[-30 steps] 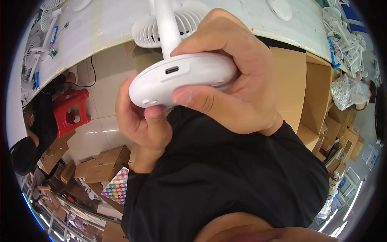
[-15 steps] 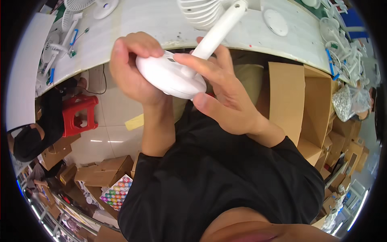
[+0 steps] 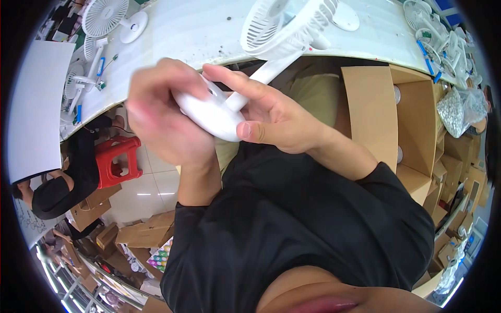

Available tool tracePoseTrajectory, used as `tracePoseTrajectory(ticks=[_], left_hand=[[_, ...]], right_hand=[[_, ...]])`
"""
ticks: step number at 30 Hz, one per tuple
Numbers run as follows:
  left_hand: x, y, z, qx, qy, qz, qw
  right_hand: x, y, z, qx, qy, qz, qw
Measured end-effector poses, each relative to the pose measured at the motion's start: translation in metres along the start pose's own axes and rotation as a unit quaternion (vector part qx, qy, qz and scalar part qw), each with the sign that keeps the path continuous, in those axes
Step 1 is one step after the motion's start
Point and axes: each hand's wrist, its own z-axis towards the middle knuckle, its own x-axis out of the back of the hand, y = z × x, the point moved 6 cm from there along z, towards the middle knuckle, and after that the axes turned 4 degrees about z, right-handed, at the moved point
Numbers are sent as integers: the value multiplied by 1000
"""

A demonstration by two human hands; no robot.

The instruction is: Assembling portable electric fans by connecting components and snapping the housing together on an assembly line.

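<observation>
A white desk fan is tilted in front of me, its caged head (image 3: 266,34) over the table edge and its stem (image 3: 274,68) slanting down to the rounded base (image 3: 211,113). My right hand (image 3: 282,117) is closed on the base, thumb along the lower rim and fingers reaching past the stem. Curled over the base's left side is my left hand (image 3: 167,112), blurred by motion. Part of the base's upper face is hidden by fingers.
On the white table (image 3: 193,31) stand assembled fans (image 3: 107,18) at left and fan parts (image 3: 443,49) at right. A white disc (image 3: 345,16) lies behind the fan head. An open cardboard box (image 3: 368,107) is at my right; a red stool (image 3: 119,161) and a seated person (image 3: 62,190) are left.
The fan's head has swung into fuller view with its cage turned, and the base has tipped more steeply. My left hand has shifted left; my right hand has moved slightly left with the base.
</observation>
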Motion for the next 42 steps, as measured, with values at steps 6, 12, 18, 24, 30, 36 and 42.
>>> tracePoseTrajectory(ticks=[6,12,18,24,30,36,42], left_hand=[[18,-31,-4,142,-64,-177,972],[9,-5,-18,40,-101,-67,992],[-7,16,-20,-60,-177,61,981],[-7,11,-22,-40,-165,33,985],[-8,8,-26,-6,-151,29,988],[-14,-9,-18,130,12,-110,985],[-12,-17,-24,145,-95,-156,972]], right_hand=[[-2,2,-6,11,-24,-61,998],[-2,5,1,-110,61,-1,992],[-4,5,0,-106,15,74,991],[0,8,-3,-65,33,36,997],[4,-3,-2,-102,45,-50,993],[11,0,1,17,1,-116,993],[8,0,-6,-49,40,19,998]])
